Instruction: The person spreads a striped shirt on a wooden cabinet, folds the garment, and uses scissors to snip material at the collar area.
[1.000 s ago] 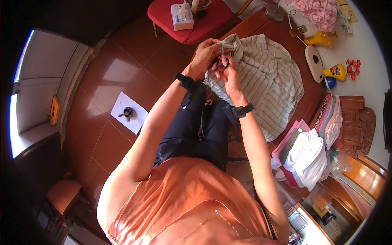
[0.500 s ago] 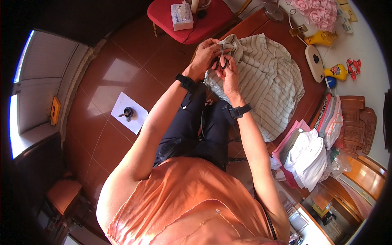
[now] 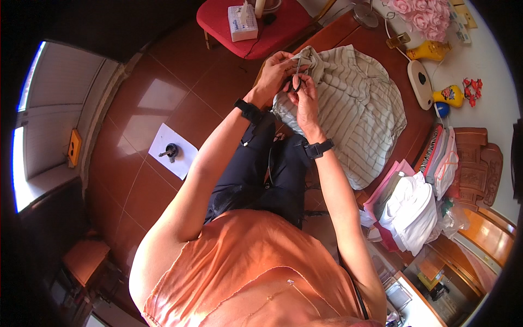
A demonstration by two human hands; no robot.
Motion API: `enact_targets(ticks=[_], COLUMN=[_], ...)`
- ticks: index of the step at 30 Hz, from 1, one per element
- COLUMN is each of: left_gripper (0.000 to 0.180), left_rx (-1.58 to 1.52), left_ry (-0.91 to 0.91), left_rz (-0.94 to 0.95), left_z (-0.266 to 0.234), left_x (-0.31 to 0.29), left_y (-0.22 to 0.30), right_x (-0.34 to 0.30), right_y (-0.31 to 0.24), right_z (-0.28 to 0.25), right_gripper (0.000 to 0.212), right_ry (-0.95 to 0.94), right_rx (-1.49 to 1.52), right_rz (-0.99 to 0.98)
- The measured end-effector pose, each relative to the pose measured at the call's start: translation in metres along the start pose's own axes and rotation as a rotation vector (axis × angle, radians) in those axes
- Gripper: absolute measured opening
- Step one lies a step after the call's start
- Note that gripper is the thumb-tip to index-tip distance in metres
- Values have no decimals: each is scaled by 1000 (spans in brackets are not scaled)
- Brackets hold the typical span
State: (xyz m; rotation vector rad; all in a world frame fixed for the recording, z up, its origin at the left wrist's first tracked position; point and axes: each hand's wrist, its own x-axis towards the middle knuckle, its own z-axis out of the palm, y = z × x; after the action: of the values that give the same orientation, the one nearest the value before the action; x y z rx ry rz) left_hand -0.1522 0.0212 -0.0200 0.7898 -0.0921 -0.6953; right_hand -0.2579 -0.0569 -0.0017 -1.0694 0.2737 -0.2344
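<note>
We count, twelve o'clock: left hand (image 3: 273,73) pinching one striped cloth (image 3: 354,103); right hand (image 3: 307,102) gripping one pair black-handled scissors (image 3: 296,83).

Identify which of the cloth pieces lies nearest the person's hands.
The large pale cloth with dark stripes: the left hand holds its edge. The bright white cloth and stacked folded clothes lie farther off, lower right.

Reddish-brown wooden surface (image 3: 336,34) beneath a striped cloth (image 3: 359,103) and a clothes pile (image 3: 408,210)
</note>
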Motion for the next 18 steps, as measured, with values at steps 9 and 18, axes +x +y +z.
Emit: enact_targets(ticks=[9, 18], left_gripper=[12, 11], left_rx=[-2, -55], left_ry=[-27, 5], left_rz=[18, 9], left_z=[-1, -5], left_x=[0, 4], left_y=[0, -3], right_x=[2, 2], right_y=[2, 7], right_z=[-2, -2], right_gripper=[15, 13], right_ry=[16, 26], right_rx=[-54, -59], right_rz=[5, -72])
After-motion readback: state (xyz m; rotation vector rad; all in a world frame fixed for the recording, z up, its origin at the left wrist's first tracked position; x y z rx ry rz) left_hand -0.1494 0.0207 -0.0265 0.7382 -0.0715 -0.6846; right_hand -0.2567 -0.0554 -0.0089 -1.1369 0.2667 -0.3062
